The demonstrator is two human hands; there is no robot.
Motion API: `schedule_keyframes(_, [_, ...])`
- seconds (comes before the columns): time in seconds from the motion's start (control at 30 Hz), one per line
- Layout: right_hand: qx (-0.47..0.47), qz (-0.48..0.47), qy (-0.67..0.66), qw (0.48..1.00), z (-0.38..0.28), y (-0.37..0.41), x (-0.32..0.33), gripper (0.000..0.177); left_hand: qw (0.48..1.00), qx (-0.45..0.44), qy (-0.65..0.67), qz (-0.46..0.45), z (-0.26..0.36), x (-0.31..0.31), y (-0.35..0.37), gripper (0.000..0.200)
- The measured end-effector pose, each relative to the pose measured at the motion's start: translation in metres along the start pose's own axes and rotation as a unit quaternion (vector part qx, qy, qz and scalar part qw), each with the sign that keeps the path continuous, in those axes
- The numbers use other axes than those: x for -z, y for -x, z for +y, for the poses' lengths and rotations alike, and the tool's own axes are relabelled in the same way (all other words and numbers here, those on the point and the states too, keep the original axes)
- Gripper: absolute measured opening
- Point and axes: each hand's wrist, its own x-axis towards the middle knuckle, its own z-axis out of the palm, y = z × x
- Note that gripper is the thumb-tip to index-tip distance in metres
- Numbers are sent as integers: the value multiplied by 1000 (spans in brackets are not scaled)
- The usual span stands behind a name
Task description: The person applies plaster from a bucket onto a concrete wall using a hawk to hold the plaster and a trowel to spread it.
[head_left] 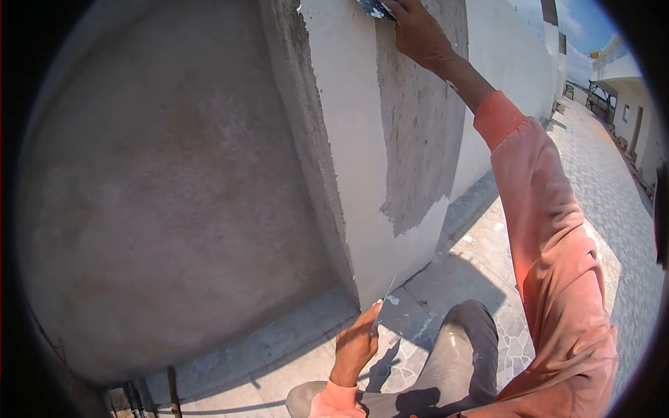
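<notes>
My right hand [423,36] reaches up to the top of the pillar, closed around a dark putty knife [376,9] with white smears on its blade. The blade is partly cut off by the frame's top edge and lies at the pillar face. White filler [352,139] coats the left side and bottom of that face; a bare grey cement strip [418,132] runs down its middle. Low down by my knee, my left hand [357,348] is closed on a thin flat blade [387,290], seen nearly edge-on, probably another putty knife. Its handle is hidden in the fingers.
A recessed grey plaster wall [167,188] fills the left. Beyond the pillar a white wall [512,66] runs back beside a paved path [606,188]. Thin dark rods [173,390] stand at the lower left. A pale building [631,111] is at the far right.
</notes>
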Motion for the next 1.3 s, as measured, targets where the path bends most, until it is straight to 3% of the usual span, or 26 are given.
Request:
schedule_keyframes(0.1, [20, -6, 74, 997, -14, 30, 2, 52, 1000, -15, 14, 12, -2, -1, -1, 48])
schedule_keyframes(0.13, [-15, -38, 47, 998, -24, 40, 3, 65, 999, -19, 20, 17, -3, -1, -2, 49])
schedule_keyframes(0.23, [-22, -18, 65, 998, -41, 70, 0, 49, 999, -37, 28, 21, -8, -4, -3, 54])
schedule_keyframes(0.27, [-70, -53, 22, 996, -50, 84, -4, 65, 998, -43, 29, 20, -12, -4, -2, 56])
schedule_keyframes(0.63, [-108, -140, -32, 984, -101, 182, 18, 67, 998, -26, 47, 13, -2, -7, -8, 50])
schedule_keyframes(0.7, [-125, -143, -73, 979, -100, 175, 31, 65, 999, -20, 45, 6, 1, -6, -8, 50])
schedule_keyframes(0.87, [-56, -2, -24, 998, -43, 64, 35, 61, 1000, -7, 27, -15, 11, -1, -7, 54])
schedule_keyframes(0.93, [-44, -16, 14, 999, -1, 18, 22, 60, 999, -22, 29, 4, 8, -3, -5, 55])
schedule_keyframes(1.03, [26, -44, 62, 997, 10, -39, 20, 52, 999, -31, 26, 15, 7, -5, -4, 55])
schedule_keyframes(1.1, [91, -71, 75, 990, 13, -51, 17, 54, 999, -24, 22, 11, 7, -4, -4, 55])
schedule_keyframes(1.2, [93, -42, -7, 995, -3, -36, 16, 56, 999, -15, 28, 11, 8, -1, -3, 53])
schedule_keyframes(1.3, [56, -47, 19, 997, -25, -4, 17, 56, 998, -17, 48, 29, 5, 3, -3, 50])
